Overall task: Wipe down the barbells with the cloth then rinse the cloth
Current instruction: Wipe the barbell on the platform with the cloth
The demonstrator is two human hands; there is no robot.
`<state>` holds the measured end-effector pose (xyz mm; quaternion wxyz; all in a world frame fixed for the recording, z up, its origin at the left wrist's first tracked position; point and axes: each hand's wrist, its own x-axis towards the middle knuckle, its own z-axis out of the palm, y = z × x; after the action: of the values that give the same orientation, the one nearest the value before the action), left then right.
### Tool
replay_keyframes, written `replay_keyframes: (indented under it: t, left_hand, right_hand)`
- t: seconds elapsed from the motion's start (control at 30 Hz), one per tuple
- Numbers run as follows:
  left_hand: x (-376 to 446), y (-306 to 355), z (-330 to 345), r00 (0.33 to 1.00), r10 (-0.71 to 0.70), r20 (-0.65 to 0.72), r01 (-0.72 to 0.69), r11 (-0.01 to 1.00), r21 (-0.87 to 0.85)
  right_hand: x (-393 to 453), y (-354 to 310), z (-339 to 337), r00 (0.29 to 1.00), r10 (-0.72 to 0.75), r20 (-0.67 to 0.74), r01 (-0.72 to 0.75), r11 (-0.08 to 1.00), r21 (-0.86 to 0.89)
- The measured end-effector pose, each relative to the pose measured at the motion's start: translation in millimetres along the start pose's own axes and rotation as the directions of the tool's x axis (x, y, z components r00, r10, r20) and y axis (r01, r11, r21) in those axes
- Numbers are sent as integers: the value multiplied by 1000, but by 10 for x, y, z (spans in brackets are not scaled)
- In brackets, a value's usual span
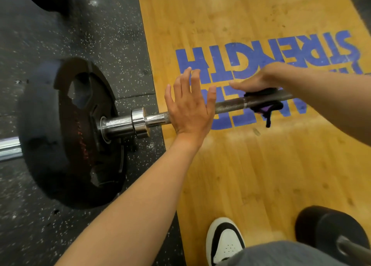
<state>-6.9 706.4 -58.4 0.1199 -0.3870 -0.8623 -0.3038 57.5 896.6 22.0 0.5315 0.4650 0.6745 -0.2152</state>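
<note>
Down at the far left, the black weight plate [68,133] stands upright on the speckled rubber floor [112,35], loaded on the barbell [226,103], whose shiny sleeve and collar stick out to its right. Next along, my left hand [189,107] lies over the bar just right of the collar, fingers straight and spread, palm down on the steel and gripping nothing. Further right, my right hand [259,80] presses the dark cloth [263,102] onto the bar's rough grey section; the thumb points left along the bar, and the other fingers curl down over the cloth, though I cannot see their tips. That cloth is bunched round the bar, black with a bit of purple showing, and a loose end hangs below toward the wooden platform [261,165] with its blue lettering. At the near right are my white and black shoe [222,239] and another dark weight [329,225] on a second bar.
</note>
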Motion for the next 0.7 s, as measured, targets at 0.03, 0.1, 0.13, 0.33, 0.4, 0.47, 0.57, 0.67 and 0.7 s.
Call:
replay_keyframes:
  t: [0.03, 0.1, 0.13, 0.33, 0.4, 0.47, 0.57, 0.67, 0.7]
  left_hand:
    - [20, 8, 22, 1000, -1, 4, 1, 1000, 14]
    - [65, 8, 51, 1000, -1, 26, 0, 999, 41]
    - [80, -3, 57, 999, -10, 47, 8, 999, 51]
    - [193, -39, 84, 997, -51, 63, 47, 998, 51]
    - [256, -18, 107, 996, -68, 56, 64, 996, 63]
    - [318, 19, 125, 983, -162, 84, 161, 987, 19]
    - [456, 44, 188, 942, -326, 79, 329, 944, -25]
    - [565, 14, 187, 925, -368, 96, 371, 929, -8]
    - [580, 4, 184, 921, -374, 111, 376, 926, 3]
  right_hand:
    - [2, -47, -3, 998, -15, 65, 17, 1000, -22]
    - [20, -311, 40, 976, -146, 161, 147, 989, 11]
    - [8, -506, 98, 962, -233, 143, 229, 972, 47]
    - [1, -549, 129, 931, -358, -72, 365, 903, 226]
    - [68, -291, -29, 980, -199, 3, 195, 962, 192]
    - [106, -161, -131, 989, -117, 92, 101, 981, 167]
    - [61, -439, -145, 962, -244, 119, 228, 965, 133]
    - [-91, -868, -25, 877, -476, 63, 449, 859, 247]
    - [-137, -870, -31, 861, -509, 24, 485, 833, 266]
